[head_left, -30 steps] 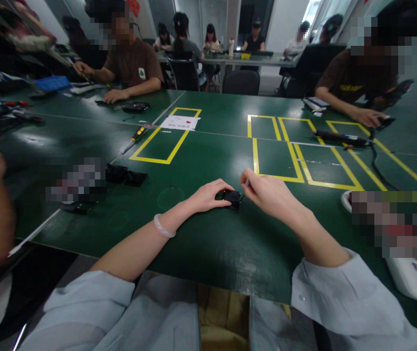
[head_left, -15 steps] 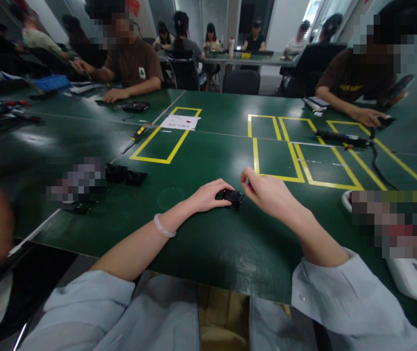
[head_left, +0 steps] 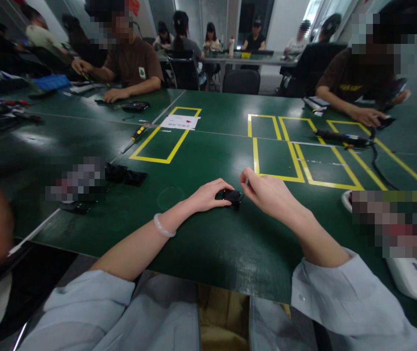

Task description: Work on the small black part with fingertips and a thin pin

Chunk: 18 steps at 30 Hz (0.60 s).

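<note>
A small black block-like part (head_left: 233,197) rests on the green table in front of me. My left hand (head_left: 212,194) grips it from the left, thumb on the near side and fingers on the far side. Just to its right, my right hand (head_left: 267,191) is closed in a pinch. A thin dark tip shows between the right fingers and the black part, but what it belongs to is hidden by the hand. The black part's exact kind is too small and dark to tell.
Left of my hands lie several black pieces (head_left: 135,178). A yellow-and-black screwdriver (head_left: 139,132) lies by a paper label (head_left: 181,122). At right are a white device (head_left: 415,275) and a black tool with a cable (head_left: 342,138). Co-workers sit across and at left.
My hands and the black part keep their places. The co-worker at the far right has shifted the dark object in a raised hand slightly.
</note>
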Tool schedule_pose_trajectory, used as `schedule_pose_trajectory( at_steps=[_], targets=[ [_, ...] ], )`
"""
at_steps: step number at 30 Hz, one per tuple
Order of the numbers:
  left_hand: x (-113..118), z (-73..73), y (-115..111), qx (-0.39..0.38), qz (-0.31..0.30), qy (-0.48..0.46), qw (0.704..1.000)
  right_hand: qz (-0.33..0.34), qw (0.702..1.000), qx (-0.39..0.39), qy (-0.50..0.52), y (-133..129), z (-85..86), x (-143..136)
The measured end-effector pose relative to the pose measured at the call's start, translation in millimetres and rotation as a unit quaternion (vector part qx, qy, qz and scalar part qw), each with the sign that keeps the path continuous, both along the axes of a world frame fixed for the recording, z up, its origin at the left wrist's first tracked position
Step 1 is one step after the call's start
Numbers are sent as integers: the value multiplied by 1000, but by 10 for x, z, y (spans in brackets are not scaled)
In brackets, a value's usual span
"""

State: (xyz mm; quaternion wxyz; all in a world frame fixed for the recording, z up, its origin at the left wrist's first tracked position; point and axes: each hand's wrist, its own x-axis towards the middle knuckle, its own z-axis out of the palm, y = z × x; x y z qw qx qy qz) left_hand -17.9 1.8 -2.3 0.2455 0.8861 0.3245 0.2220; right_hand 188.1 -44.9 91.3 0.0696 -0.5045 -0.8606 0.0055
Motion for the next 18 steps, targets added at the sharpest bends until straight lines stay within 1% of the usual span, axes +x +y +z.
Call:
schedule_pose_trajectory(
  at_steps=[8,13,18],
  targets=[
    [-7,-20,7,6,-2,-3,1000,3,1000,6,17,-4,-19,0],
    [-8,-43,18,11,-3,-8,1000,7,1000,5,11,-19,11,-8],
    [-5,-31,13,-2,0,-4,1000,-4,1000,2,-7,-4,-4,-13]
  ],
)
